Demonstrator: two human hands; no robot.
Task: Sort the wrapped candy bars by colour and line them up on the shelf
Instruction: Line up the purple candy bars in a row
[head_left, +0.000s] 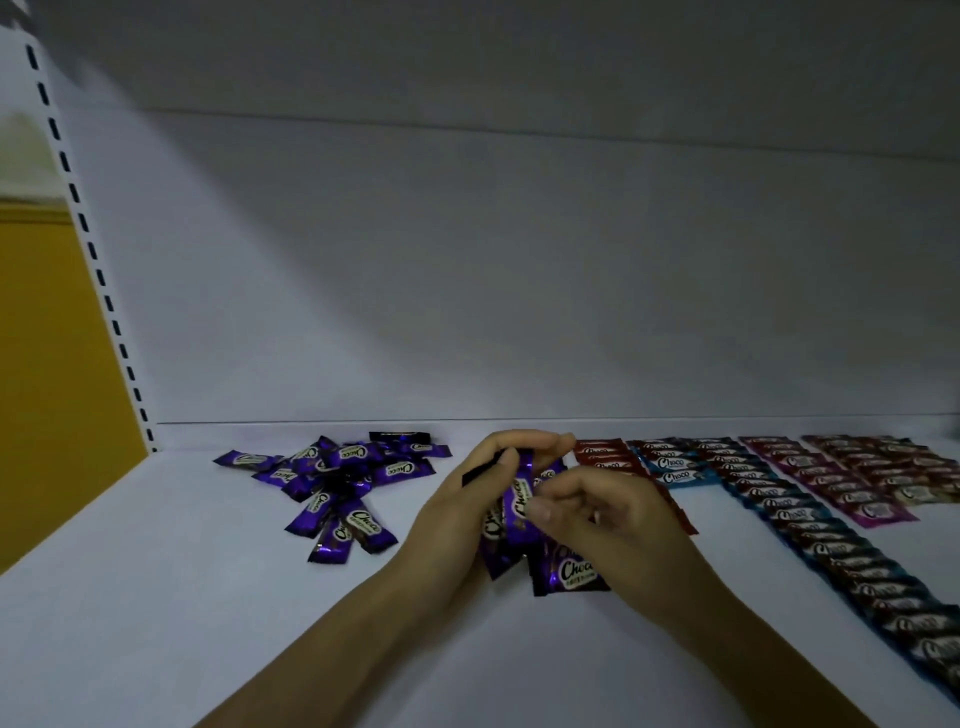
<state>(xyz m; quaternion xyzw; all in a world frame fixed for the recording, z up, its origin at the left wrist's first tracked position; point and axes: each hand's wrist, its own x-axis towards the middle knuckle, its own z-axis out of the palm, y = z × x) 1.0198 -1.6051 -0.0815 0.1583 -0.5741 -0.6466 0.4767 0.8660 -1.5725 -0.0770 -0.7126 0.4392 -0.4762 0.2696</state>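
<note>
On the white shelf (208, 597) the sorting has come down to purple. The left hand (462, 499) is curled round a bundle of purple bars (493, 530), held off the surface in the middle of the shelf. The right hand (618, 519) reaches in from the right, and its thumb and forefinger pinch the front bar (519, 493) of that bundle. The held bars stand with their long axis running near to far, tilted a little to the right. Just near and right of them, one laid purple bar (574, 569) lies flat with its long axis left to right, partly under the right wrist. It looks like the start of a purple row, though the right hand hides whatever lies beyond it, so I cannot tell how many are down. That row sits just left of the red row (602, 454), with the blue row (810, 525) and the pink row (831, 478) further right, all running far to near. The right hand is the nearer one to the laying spot. The front bar would likely need about a quarter turn before it goes down beside the laid one. The loose purple heap (337, 478) waits well to the left and far, nearer the left hand.
</note>
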